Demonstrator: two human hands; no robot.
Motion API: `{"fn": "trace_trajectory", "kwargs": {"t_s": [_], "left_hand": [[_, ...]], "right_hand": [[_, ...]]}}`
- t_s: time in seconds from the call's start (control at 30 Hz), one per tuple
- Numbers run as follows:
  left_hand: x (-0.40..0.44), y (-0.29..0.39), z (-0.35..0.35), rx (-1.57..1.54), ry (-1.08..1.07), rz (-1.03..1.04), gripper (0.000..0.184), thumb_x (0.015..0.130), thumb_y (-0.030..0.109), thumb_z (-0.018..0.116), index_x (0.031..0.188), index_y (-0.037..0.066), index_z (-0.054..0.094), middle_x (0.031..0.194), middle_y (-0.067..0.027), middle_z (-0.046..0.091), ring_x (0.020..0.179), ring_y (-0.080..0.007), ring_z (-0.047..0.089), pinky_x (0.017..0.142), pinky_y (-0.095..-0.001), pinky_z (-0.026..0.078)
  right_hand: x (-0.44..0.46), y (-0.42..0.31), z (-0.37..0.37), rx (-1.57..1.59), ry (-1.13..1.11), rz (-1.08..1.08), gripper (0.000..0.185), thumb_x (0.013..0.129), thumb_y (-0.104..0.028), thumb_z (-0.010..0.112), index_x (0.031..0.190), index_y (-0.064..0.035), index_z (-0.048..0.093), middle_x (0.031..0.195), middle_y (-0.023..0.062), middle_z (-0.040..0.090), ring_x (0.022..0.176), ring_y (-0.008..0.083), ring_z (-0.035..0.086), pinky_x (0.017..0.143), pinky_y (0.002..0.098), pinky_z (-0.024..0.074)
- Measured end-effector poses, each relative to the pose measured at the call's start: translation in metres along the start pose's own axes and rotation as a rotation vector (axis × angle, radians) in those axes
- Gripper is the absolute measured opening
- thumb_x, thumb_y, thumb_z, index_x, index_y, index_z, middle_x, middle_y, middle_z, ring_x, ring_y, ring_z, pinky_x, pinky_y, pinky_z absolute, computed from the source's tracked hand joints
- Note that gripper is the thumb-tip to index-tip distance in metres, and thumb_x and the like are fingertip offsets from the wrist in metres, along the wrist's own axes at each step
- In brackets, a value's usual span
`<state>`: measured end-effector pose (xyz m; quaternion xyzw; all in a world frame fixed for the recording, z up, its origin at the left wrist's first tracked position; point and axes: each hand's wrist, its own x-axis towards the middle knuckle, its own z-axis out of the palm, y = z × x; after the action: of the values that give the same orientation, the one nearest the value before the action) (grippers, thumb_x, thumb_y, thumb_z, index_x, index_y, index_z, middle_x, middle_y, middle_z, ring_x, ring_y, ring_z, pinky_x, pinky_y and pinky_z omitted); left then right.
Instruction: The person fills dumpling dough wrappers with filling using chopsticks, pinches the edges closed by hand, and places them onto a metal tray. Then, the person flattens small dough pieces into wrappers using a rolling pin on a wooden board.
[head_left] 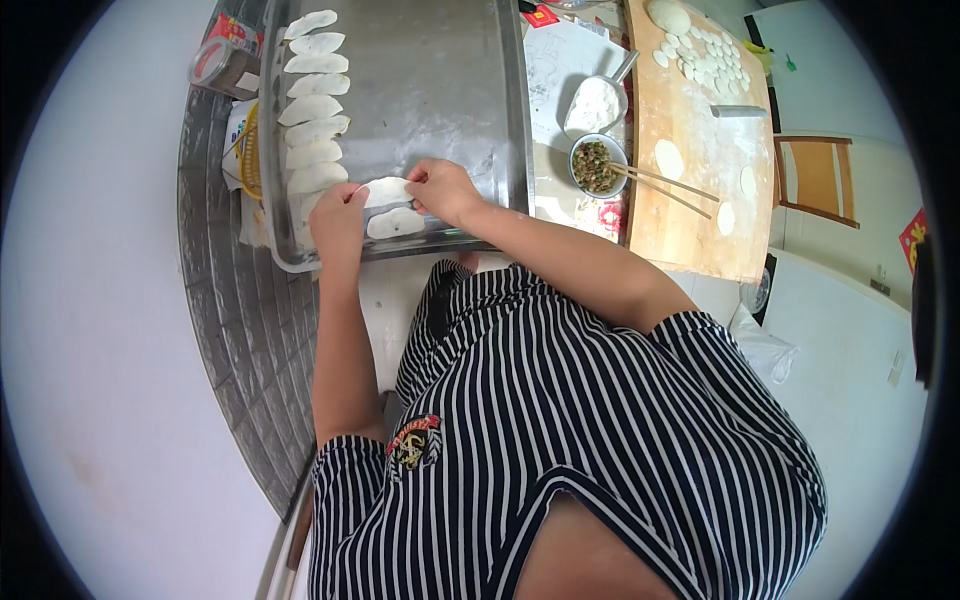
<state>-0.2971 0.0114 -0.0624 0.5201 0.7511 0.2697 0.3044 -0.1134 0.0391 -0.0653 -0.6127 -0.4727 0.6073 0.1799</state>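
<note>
Over the metal tray (430, 100), the left hand (338, 215) and right hand (443, 190) pinch a dumpling (387, 191) by its ends; finished-looking dumplings (317, 108) line the tray's left side, a bowl (618, 157) holds filling (592, 168), a scoop (625, 68) flour (595, 105).

Two hands, the left hand (338, 212) and right hand (447, 190), grip one dumpling (384, 191) over one tray (420, 90). Eight more dumplings (316, 108) show in a row left of and beyond the grip. One pale shape (397, 223) sits just nearer than it, dumpling or reflection unclear. Right of the grip: one scoop (595, 105), one bowl (626, 155), two chopsticks (690, 192); farther right, one board (665, 245), three wrappers (668, 160), one rolling pin (738, 111), one dough ball (669, 17), and dough bits (705, 62) too crowded to count.
</note>
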Motion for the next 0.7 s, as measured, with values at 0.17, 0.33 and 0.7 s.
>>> {"fn": "trace_trajectory", "kwargs": {"t_s": [0.17, 0.33, 0.7], "left_hand": [[-0.004, -0.005, -0.001, 0.123, 0.021, 0.044, 0.025, 0.086, 0.022, 0.070, 0.099, 0.001, 0.073, 0.092, -0.0160, 0.072, 0.083, -0.0302, 0.068, 0.078, -0.0382, 0.051], [-0.002, -0.018, -0.011, -0.025, 0.246, 0.147, 0.023, 0.091, 0.017, 0.069, 0.109, 0.003, 0.073, 0.101, -0.0122, 0.071, 0.090, -0.0240, 0.068, 0.081, -0.0340, 0.052], [-0.029, 0.083, 0.003, -0.192, 0.112, 0.071, 0.022, 0.098, 0.015, 0.063, 0.113, 0.002, 0.072, 0.095, -0.0032, 0.069, 0.083, -0.0114, 0.060, 0.077, -0.0263, 0.049]], "right_hand": [[0.006, 0.024, 0.002, -0.133, 0.063, -0.196, 0.023, 0.095, -0.015, 0.064, 0.109, 0.0025, 0.066, 0.089, 0.0105, 0.070, 0.072, 0.0145, 0.066, 0.066, 0.0281, 0.0566], [-0.074, 0.009, -0.062, -0.012, -0.145, -0.197, 0.026, 0.097, -0.022, 0.062, 0.114, -0.0036, 0.067, 0.092, 0.0105, 0.071, 0.079, 0.0165, 0.068, 0.076, 0.0323, 0.0556], [-0.176, 0.223, -0.296, 0.339, 0.677, 0.230, 0.022, 0.095, -0.022, 0.064, 0.094, -0.0004, 0.066, 0.081, 0.0073, 0.068, 0.067, 0.0145, 0.064, 0.062, 0.0274, 0.0535]]}}
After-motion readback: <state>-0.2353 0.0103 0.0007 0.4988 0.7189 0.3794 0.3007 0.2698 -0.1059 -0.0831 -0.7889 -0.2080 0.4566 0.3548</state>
